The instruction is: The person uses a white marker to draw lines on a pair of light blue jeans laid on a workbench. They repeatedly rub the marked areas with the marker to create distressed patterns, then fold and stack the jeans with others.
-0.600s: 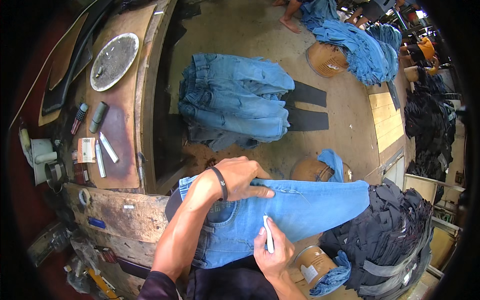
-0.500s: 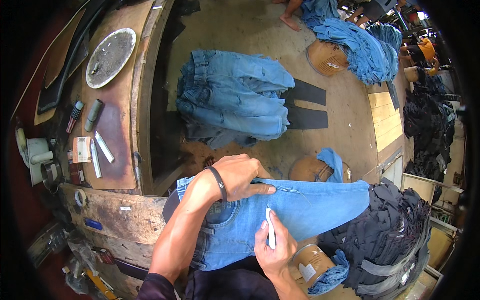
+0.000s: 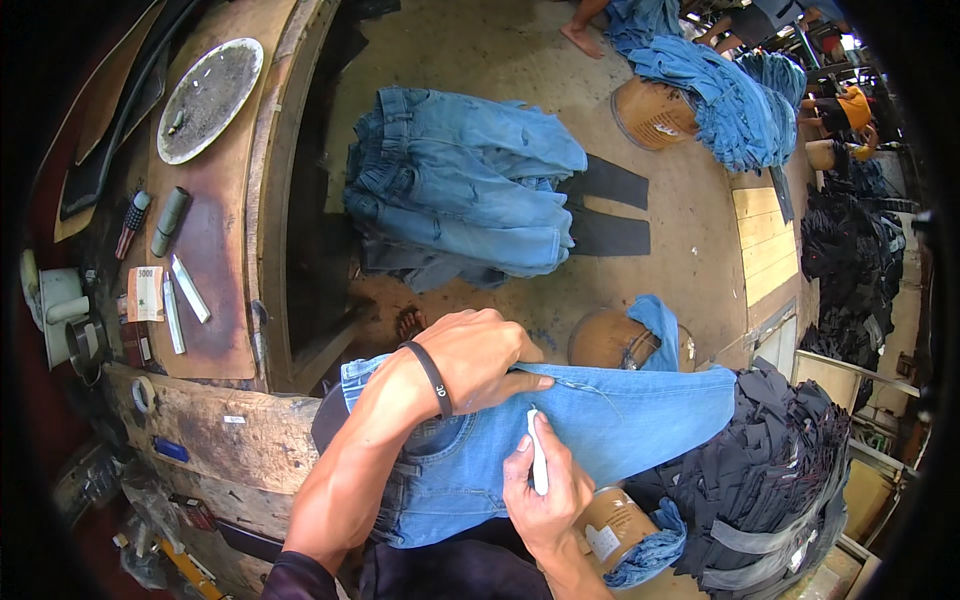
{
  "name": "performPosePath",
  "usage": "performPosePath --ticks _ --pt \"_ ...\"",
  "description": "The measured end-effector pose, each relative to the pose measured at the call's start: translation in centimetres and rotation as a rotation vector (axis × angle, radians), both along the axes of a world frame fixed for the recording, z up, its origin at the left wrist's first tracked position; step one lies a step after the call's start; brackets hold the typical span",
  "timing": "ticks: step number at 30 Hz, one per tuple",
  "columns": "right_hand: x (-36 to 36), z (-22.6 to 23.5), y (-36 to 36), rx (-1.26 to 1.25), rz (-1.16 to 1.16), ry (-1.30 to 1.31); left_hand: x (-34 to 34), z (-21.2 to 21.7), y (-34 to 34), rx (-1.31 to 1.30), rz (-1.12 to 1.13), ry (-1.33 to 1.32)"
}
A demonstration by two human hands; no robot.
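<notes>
A pair of light blue jeans (image 3: 640,400) lies across my lap, one leg stretched to the right. My left hand (image 3: 475,360), with a black wristband, pinches the jeans at the far edge of that leg, thumb on top near the seam. Loose threads trail from the seam just right of the thumb. In my right hand (image 3: 548,490) is a slim white pen-like tool (image 3: 538,450), held upright between thumb and fingers. Its narrow tip is at the denim, a little below my left thumb; whether it touches I cannot tell.
Stacked blue jeans (image 3: 465,180) lie ahead over dark trousers. A wooden bench (image 3: 215,270) at left carries a round ash-filled tray (image 3: 210,100) and white sticks. Bundled dark garments (image 3: 770,470) stand at right, near brown drums (image 3: 605,340). Other people are at the far right.
The view has shifted slightly, so the bench and stacked jeans sit a little further left. Both hands keep their holds, and the tool's tip stays close to the same spot on the denim.
</notes>
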State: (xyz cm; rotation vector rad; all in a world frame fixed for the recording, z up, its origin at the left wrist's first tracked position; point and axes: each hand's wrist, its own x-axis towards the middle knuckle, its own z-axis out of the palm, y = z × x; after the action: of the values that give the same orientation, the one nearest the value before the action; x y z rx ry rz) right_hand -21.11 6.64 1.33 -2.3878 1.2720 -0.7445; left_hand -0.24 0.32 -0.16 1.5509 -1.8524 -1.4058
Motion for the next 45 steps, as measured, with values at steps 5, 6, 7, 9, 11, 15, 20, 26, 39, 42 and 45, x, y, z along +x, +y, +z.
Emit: performPosePath --ticks 5,6,7,9,11,15,20,26,39,42,45 --pt "-0.3 0.8 0.3 0.095 0.0 0.024 0.0 -0.1 -0.1 0.009 0.001 0.005" --pt "-0.4 0.9 0.4 0.1 -0.006 0.019 -0.1 0.0 -0.1 -0.007 0.007 0.012" --pt "-0.4 1.0 0.4 0.103 -0.01 0.014 0.0 0.0 0.0 -0.022 0.016 0.016" --pt "-0.2 0.7 0.3 0.082 -0.024 -0.005 -0.1 0.0 0.0 -0.033 0.019 0.011" --pt "-0.2 0.6 0.2 0.08 -0.056 0.018 -0.1 -0.1 0.0 -0.023 0.011 -0.005" --pt "-0.3 0.9 0.2 0.119 -0.02 0.036 -0.2 -0.2 0.1 -0.023 0.031 0.007" --pt "-0.4 1.4 0.4 0.262 -0.093 0.074 -0.2 -0.4 0.2 -0.076 0.051 0.022" --pt "-0.3 1.0 0.3 0.117 -0.078 0.022 -0.2 -0.3 0.1 -0.073 0.05 0.022" --pt "-0.7 0.8 0.3 0.103 -0.039 0.013 -0.3 -0.3 0.1 -0.09 0.067 0.008" --pt "-0.7 0.9 0.2 0.129 -0.047 0.039 -0.4 -0.2 0.1 -0.057 0.053 0.001" --pt "-0.7 1.0 0.2 0.134 -0.051 0.027 -0.3 -0.1 0.0 -0.078 0.075 0.016"
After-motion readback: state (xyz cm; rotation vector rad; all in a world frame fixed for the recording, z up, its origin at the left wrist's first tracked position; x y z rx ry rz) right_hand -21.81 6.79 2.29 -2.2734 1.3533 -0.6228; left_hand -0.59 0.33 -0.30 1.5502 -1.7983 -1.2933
